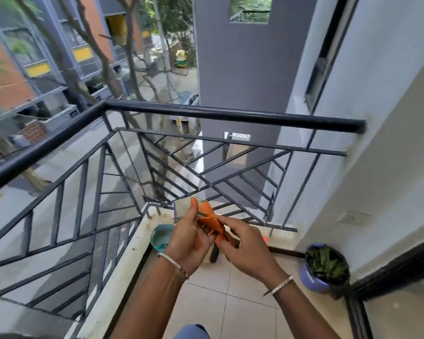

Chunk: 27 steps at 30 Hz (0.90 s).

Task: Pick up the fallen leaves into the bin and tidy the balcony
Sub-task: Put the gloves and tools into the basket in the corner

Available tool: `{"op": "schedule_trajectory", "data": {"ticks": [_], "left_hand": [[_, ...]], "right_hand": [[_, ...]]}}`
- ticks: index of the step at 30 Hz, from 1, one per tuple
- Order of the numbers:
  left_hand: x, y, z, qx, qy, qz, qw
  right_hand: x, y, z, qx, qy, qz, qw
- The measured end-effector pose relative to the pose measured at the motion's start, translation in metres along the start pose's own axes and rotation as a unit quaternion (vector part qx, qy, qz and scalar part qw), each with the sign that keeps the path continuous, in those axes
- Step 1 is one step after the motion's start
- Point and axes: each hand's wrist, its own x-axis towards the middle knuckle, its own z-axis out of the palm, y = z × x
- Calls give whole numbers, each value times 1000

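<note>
Over the tiled balcony floor point(233, 297), both my hands hold a floppy orange piece point(212, 222) that looks like a glove. My left hand point(185, 243) grips its upper part, and orange covers the tip of the thumb. My right hand point(245, 248) pinches its lower end. A blue bin point(312, 281) lined with a dark bag stands on the floor at the right wall, filled with green and brown leaves point(326, 264). I see no loose leaves on the visible tiles.
A black metal railing point(206, 112) encloses the balcony ahead and to the left. A teal bucket point(160, 237) sits in the left corner beside a grey block point(182, 207). A dark object point(214, 253) lies under my hands. A door frame point(389, 267) is at right.
</note>
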Motion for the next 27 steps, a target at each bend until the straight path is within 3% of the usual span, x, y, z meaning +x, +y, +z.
{"op": "schedule_trajectory", "data": {"ticks": [7, 9, 12, 15, 19, 23, 27], "left_hand": [[-19, 32, -53, 11, -56, 4, 998], [-11, 45, -73, 117, 4, 33, 993], [15, 65, -108, 292, 97, 91, 947], [36, 83, -133, 365, 114, 94, 919], [62, 102, -155, 288, 118, 47, 949], [88, 125, -163, 209, 167, 41, 963], [112, 149, -173, 209, 177, 86, 958]], "right_hand": [[24, 0, 53, 41, 6, 29, 999], [36, 3, 67, 88, -20, 73, 993], [61, 5, 86, 190, -53, 142, 970], [91, -2, 104, 280, -52, 194, 939], [131, -22, 130, 346, -54, 228, 909], [165, -30, 153, 331, -28, 223, 916], [191, -37, 162, 299, -17, 181, 937]]}}
